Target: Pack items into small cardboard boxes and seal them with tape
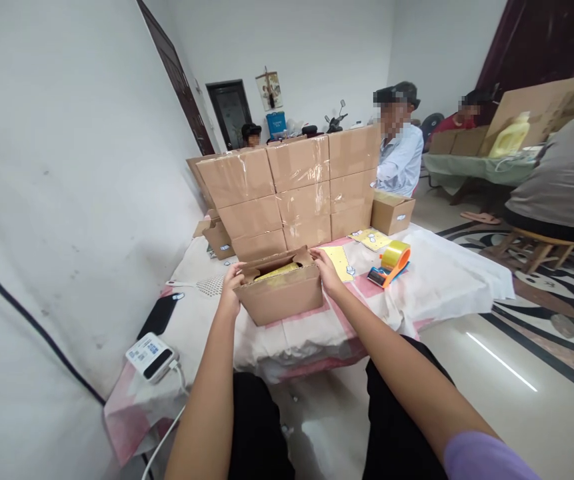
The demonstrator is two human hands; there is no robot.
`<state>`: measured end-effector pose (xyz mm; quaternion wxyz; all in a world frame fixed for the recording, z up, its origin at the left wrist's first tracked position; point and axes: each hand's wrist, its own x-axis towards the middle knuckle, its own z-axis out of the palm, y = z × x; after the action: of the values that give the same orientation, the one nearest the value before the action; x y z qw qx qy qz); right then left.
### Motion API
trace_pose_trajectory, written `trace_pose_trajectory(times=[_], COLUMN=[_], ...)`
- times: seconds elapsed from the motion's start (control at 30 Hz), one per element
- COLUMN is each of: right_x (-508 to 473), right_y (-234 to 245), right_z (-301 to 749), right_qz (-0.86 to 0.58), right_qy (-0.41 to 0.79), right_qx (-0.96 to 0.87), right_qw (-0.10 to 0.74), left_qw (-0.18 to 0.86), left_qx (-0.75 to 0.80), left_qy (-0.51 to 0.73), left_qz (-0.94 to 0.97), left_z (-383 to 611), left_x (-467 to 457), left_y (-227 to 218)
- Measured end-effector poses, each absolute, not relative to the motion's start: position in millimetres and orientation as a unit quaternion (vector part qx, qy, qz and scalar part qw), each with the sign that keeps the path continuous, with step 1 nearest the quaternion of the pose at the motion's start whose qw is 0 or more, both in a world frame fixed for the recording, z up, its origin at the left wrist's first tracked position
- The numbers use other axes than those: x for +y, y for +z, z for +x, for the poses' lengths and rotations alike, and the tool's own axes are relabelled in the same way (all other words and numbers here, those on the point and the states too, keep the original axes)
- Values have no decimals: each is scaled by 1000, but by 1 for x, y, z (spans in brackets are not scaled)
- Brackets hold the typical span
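Note:
A small cardboard box (287, 299) stands at the near edge of the cloth-covered table, its top open. Inside it something yellow (277, 272) shows, too little of it to name. At the box's left end, my left hand (231, 283) has its fingers closed round the upper edge. My right hand (327, 272) grips the opposite end near the top corner, fingers on the rim. To the right lies an orange tape dispenser (391, 263) with a roll of yellowish tape. Yellow sheets (337, 262) lie behind my right hand.
Taped cardboard boxes (299, 190) form a wall across the table. Smaller boxes (393, 212) flank it. On the left are a white power bank with a cable (151, 357), a black phone-like slab (158, 316) and a perforated white scoop (209, 285). Other people sit beyond and to the right.

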<state>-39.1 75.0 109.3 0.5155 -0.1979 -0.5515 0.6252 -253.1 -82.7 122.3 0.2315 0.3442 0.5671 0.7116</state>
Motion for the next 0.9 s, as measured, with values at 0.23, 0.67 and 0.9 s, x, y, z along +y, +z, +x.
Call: trace_pose_trajectory(times=[0.23,0.67,0.9], right_x=[95,133,108], right_y=[104,110,112], right_z=[-26,28,13], right_qz=[-229,-240,-199], right_qy=[659,781,680], right_qx=[-475,-298,-553], right_qw=[536,494,438], left_qw=[200,244,274], left_qx=[576,563,556], left_qy=[726,750,746], left_qz=[318,246,242], left_z=[-258,-256,-258], left_x=[-81,-73,-84], left_y=[120,119,123])
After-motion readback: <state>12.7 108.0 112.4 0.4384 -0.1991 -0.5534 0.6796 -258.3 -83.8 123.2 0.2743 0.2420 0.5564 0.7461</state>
